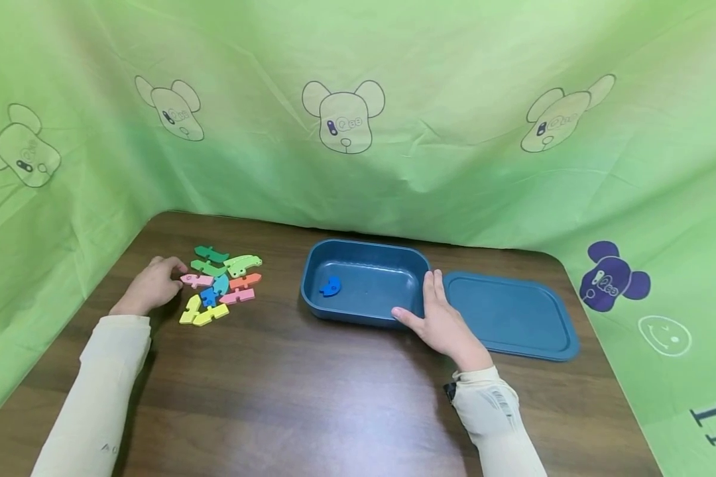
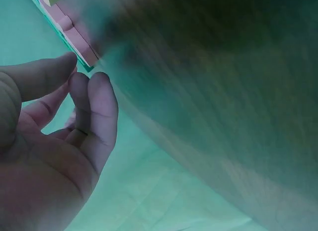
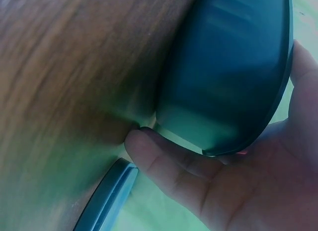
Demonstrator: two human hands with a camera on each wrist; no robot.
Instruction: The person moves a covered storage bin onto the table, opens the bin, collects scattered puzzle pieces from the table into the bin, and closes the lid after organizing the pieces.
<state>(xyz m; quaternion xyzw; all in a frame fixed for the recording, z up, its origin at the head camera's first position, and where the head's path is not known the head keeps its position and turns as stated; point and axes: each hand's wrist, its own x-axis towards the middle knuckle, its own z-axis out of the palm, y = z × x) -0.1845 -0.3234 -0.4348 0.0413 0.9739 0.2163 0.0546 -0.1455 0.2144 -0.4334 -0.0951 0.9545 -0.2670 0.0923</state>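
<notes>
My left hand (image 1: 154, 286) is at the left edge of a heap of puzzle pieces, its bent fingertips by the end of a pink piece (image 1: 197, 281). In the left wrist view the thumb and fingers come near the pink piece (image 2: 79, 42), which is not seen between them. My right hand (image 1: 447, 324) rests against the front right corner of a blue box (image 1: 366, 315), fingers straight along its right side, thumb at the front rim. Inside the box lies a blue puzzle piece (image 1: 331, 286). The right wrist view shows the box wall (image 3: 223, 82) beside the hand.
Green (image 1: 211, 254), yellow (image 1: 211, 315), orange (image 1: 246, 281) and other puzzle pieces lie close together on the brown table (image 1: 286, 397). The flat blue lid (image 1: 507, 315) lies right of the box. A green cloth (image 1: 453, 179) hangs around the table's back and sides.
</notes>
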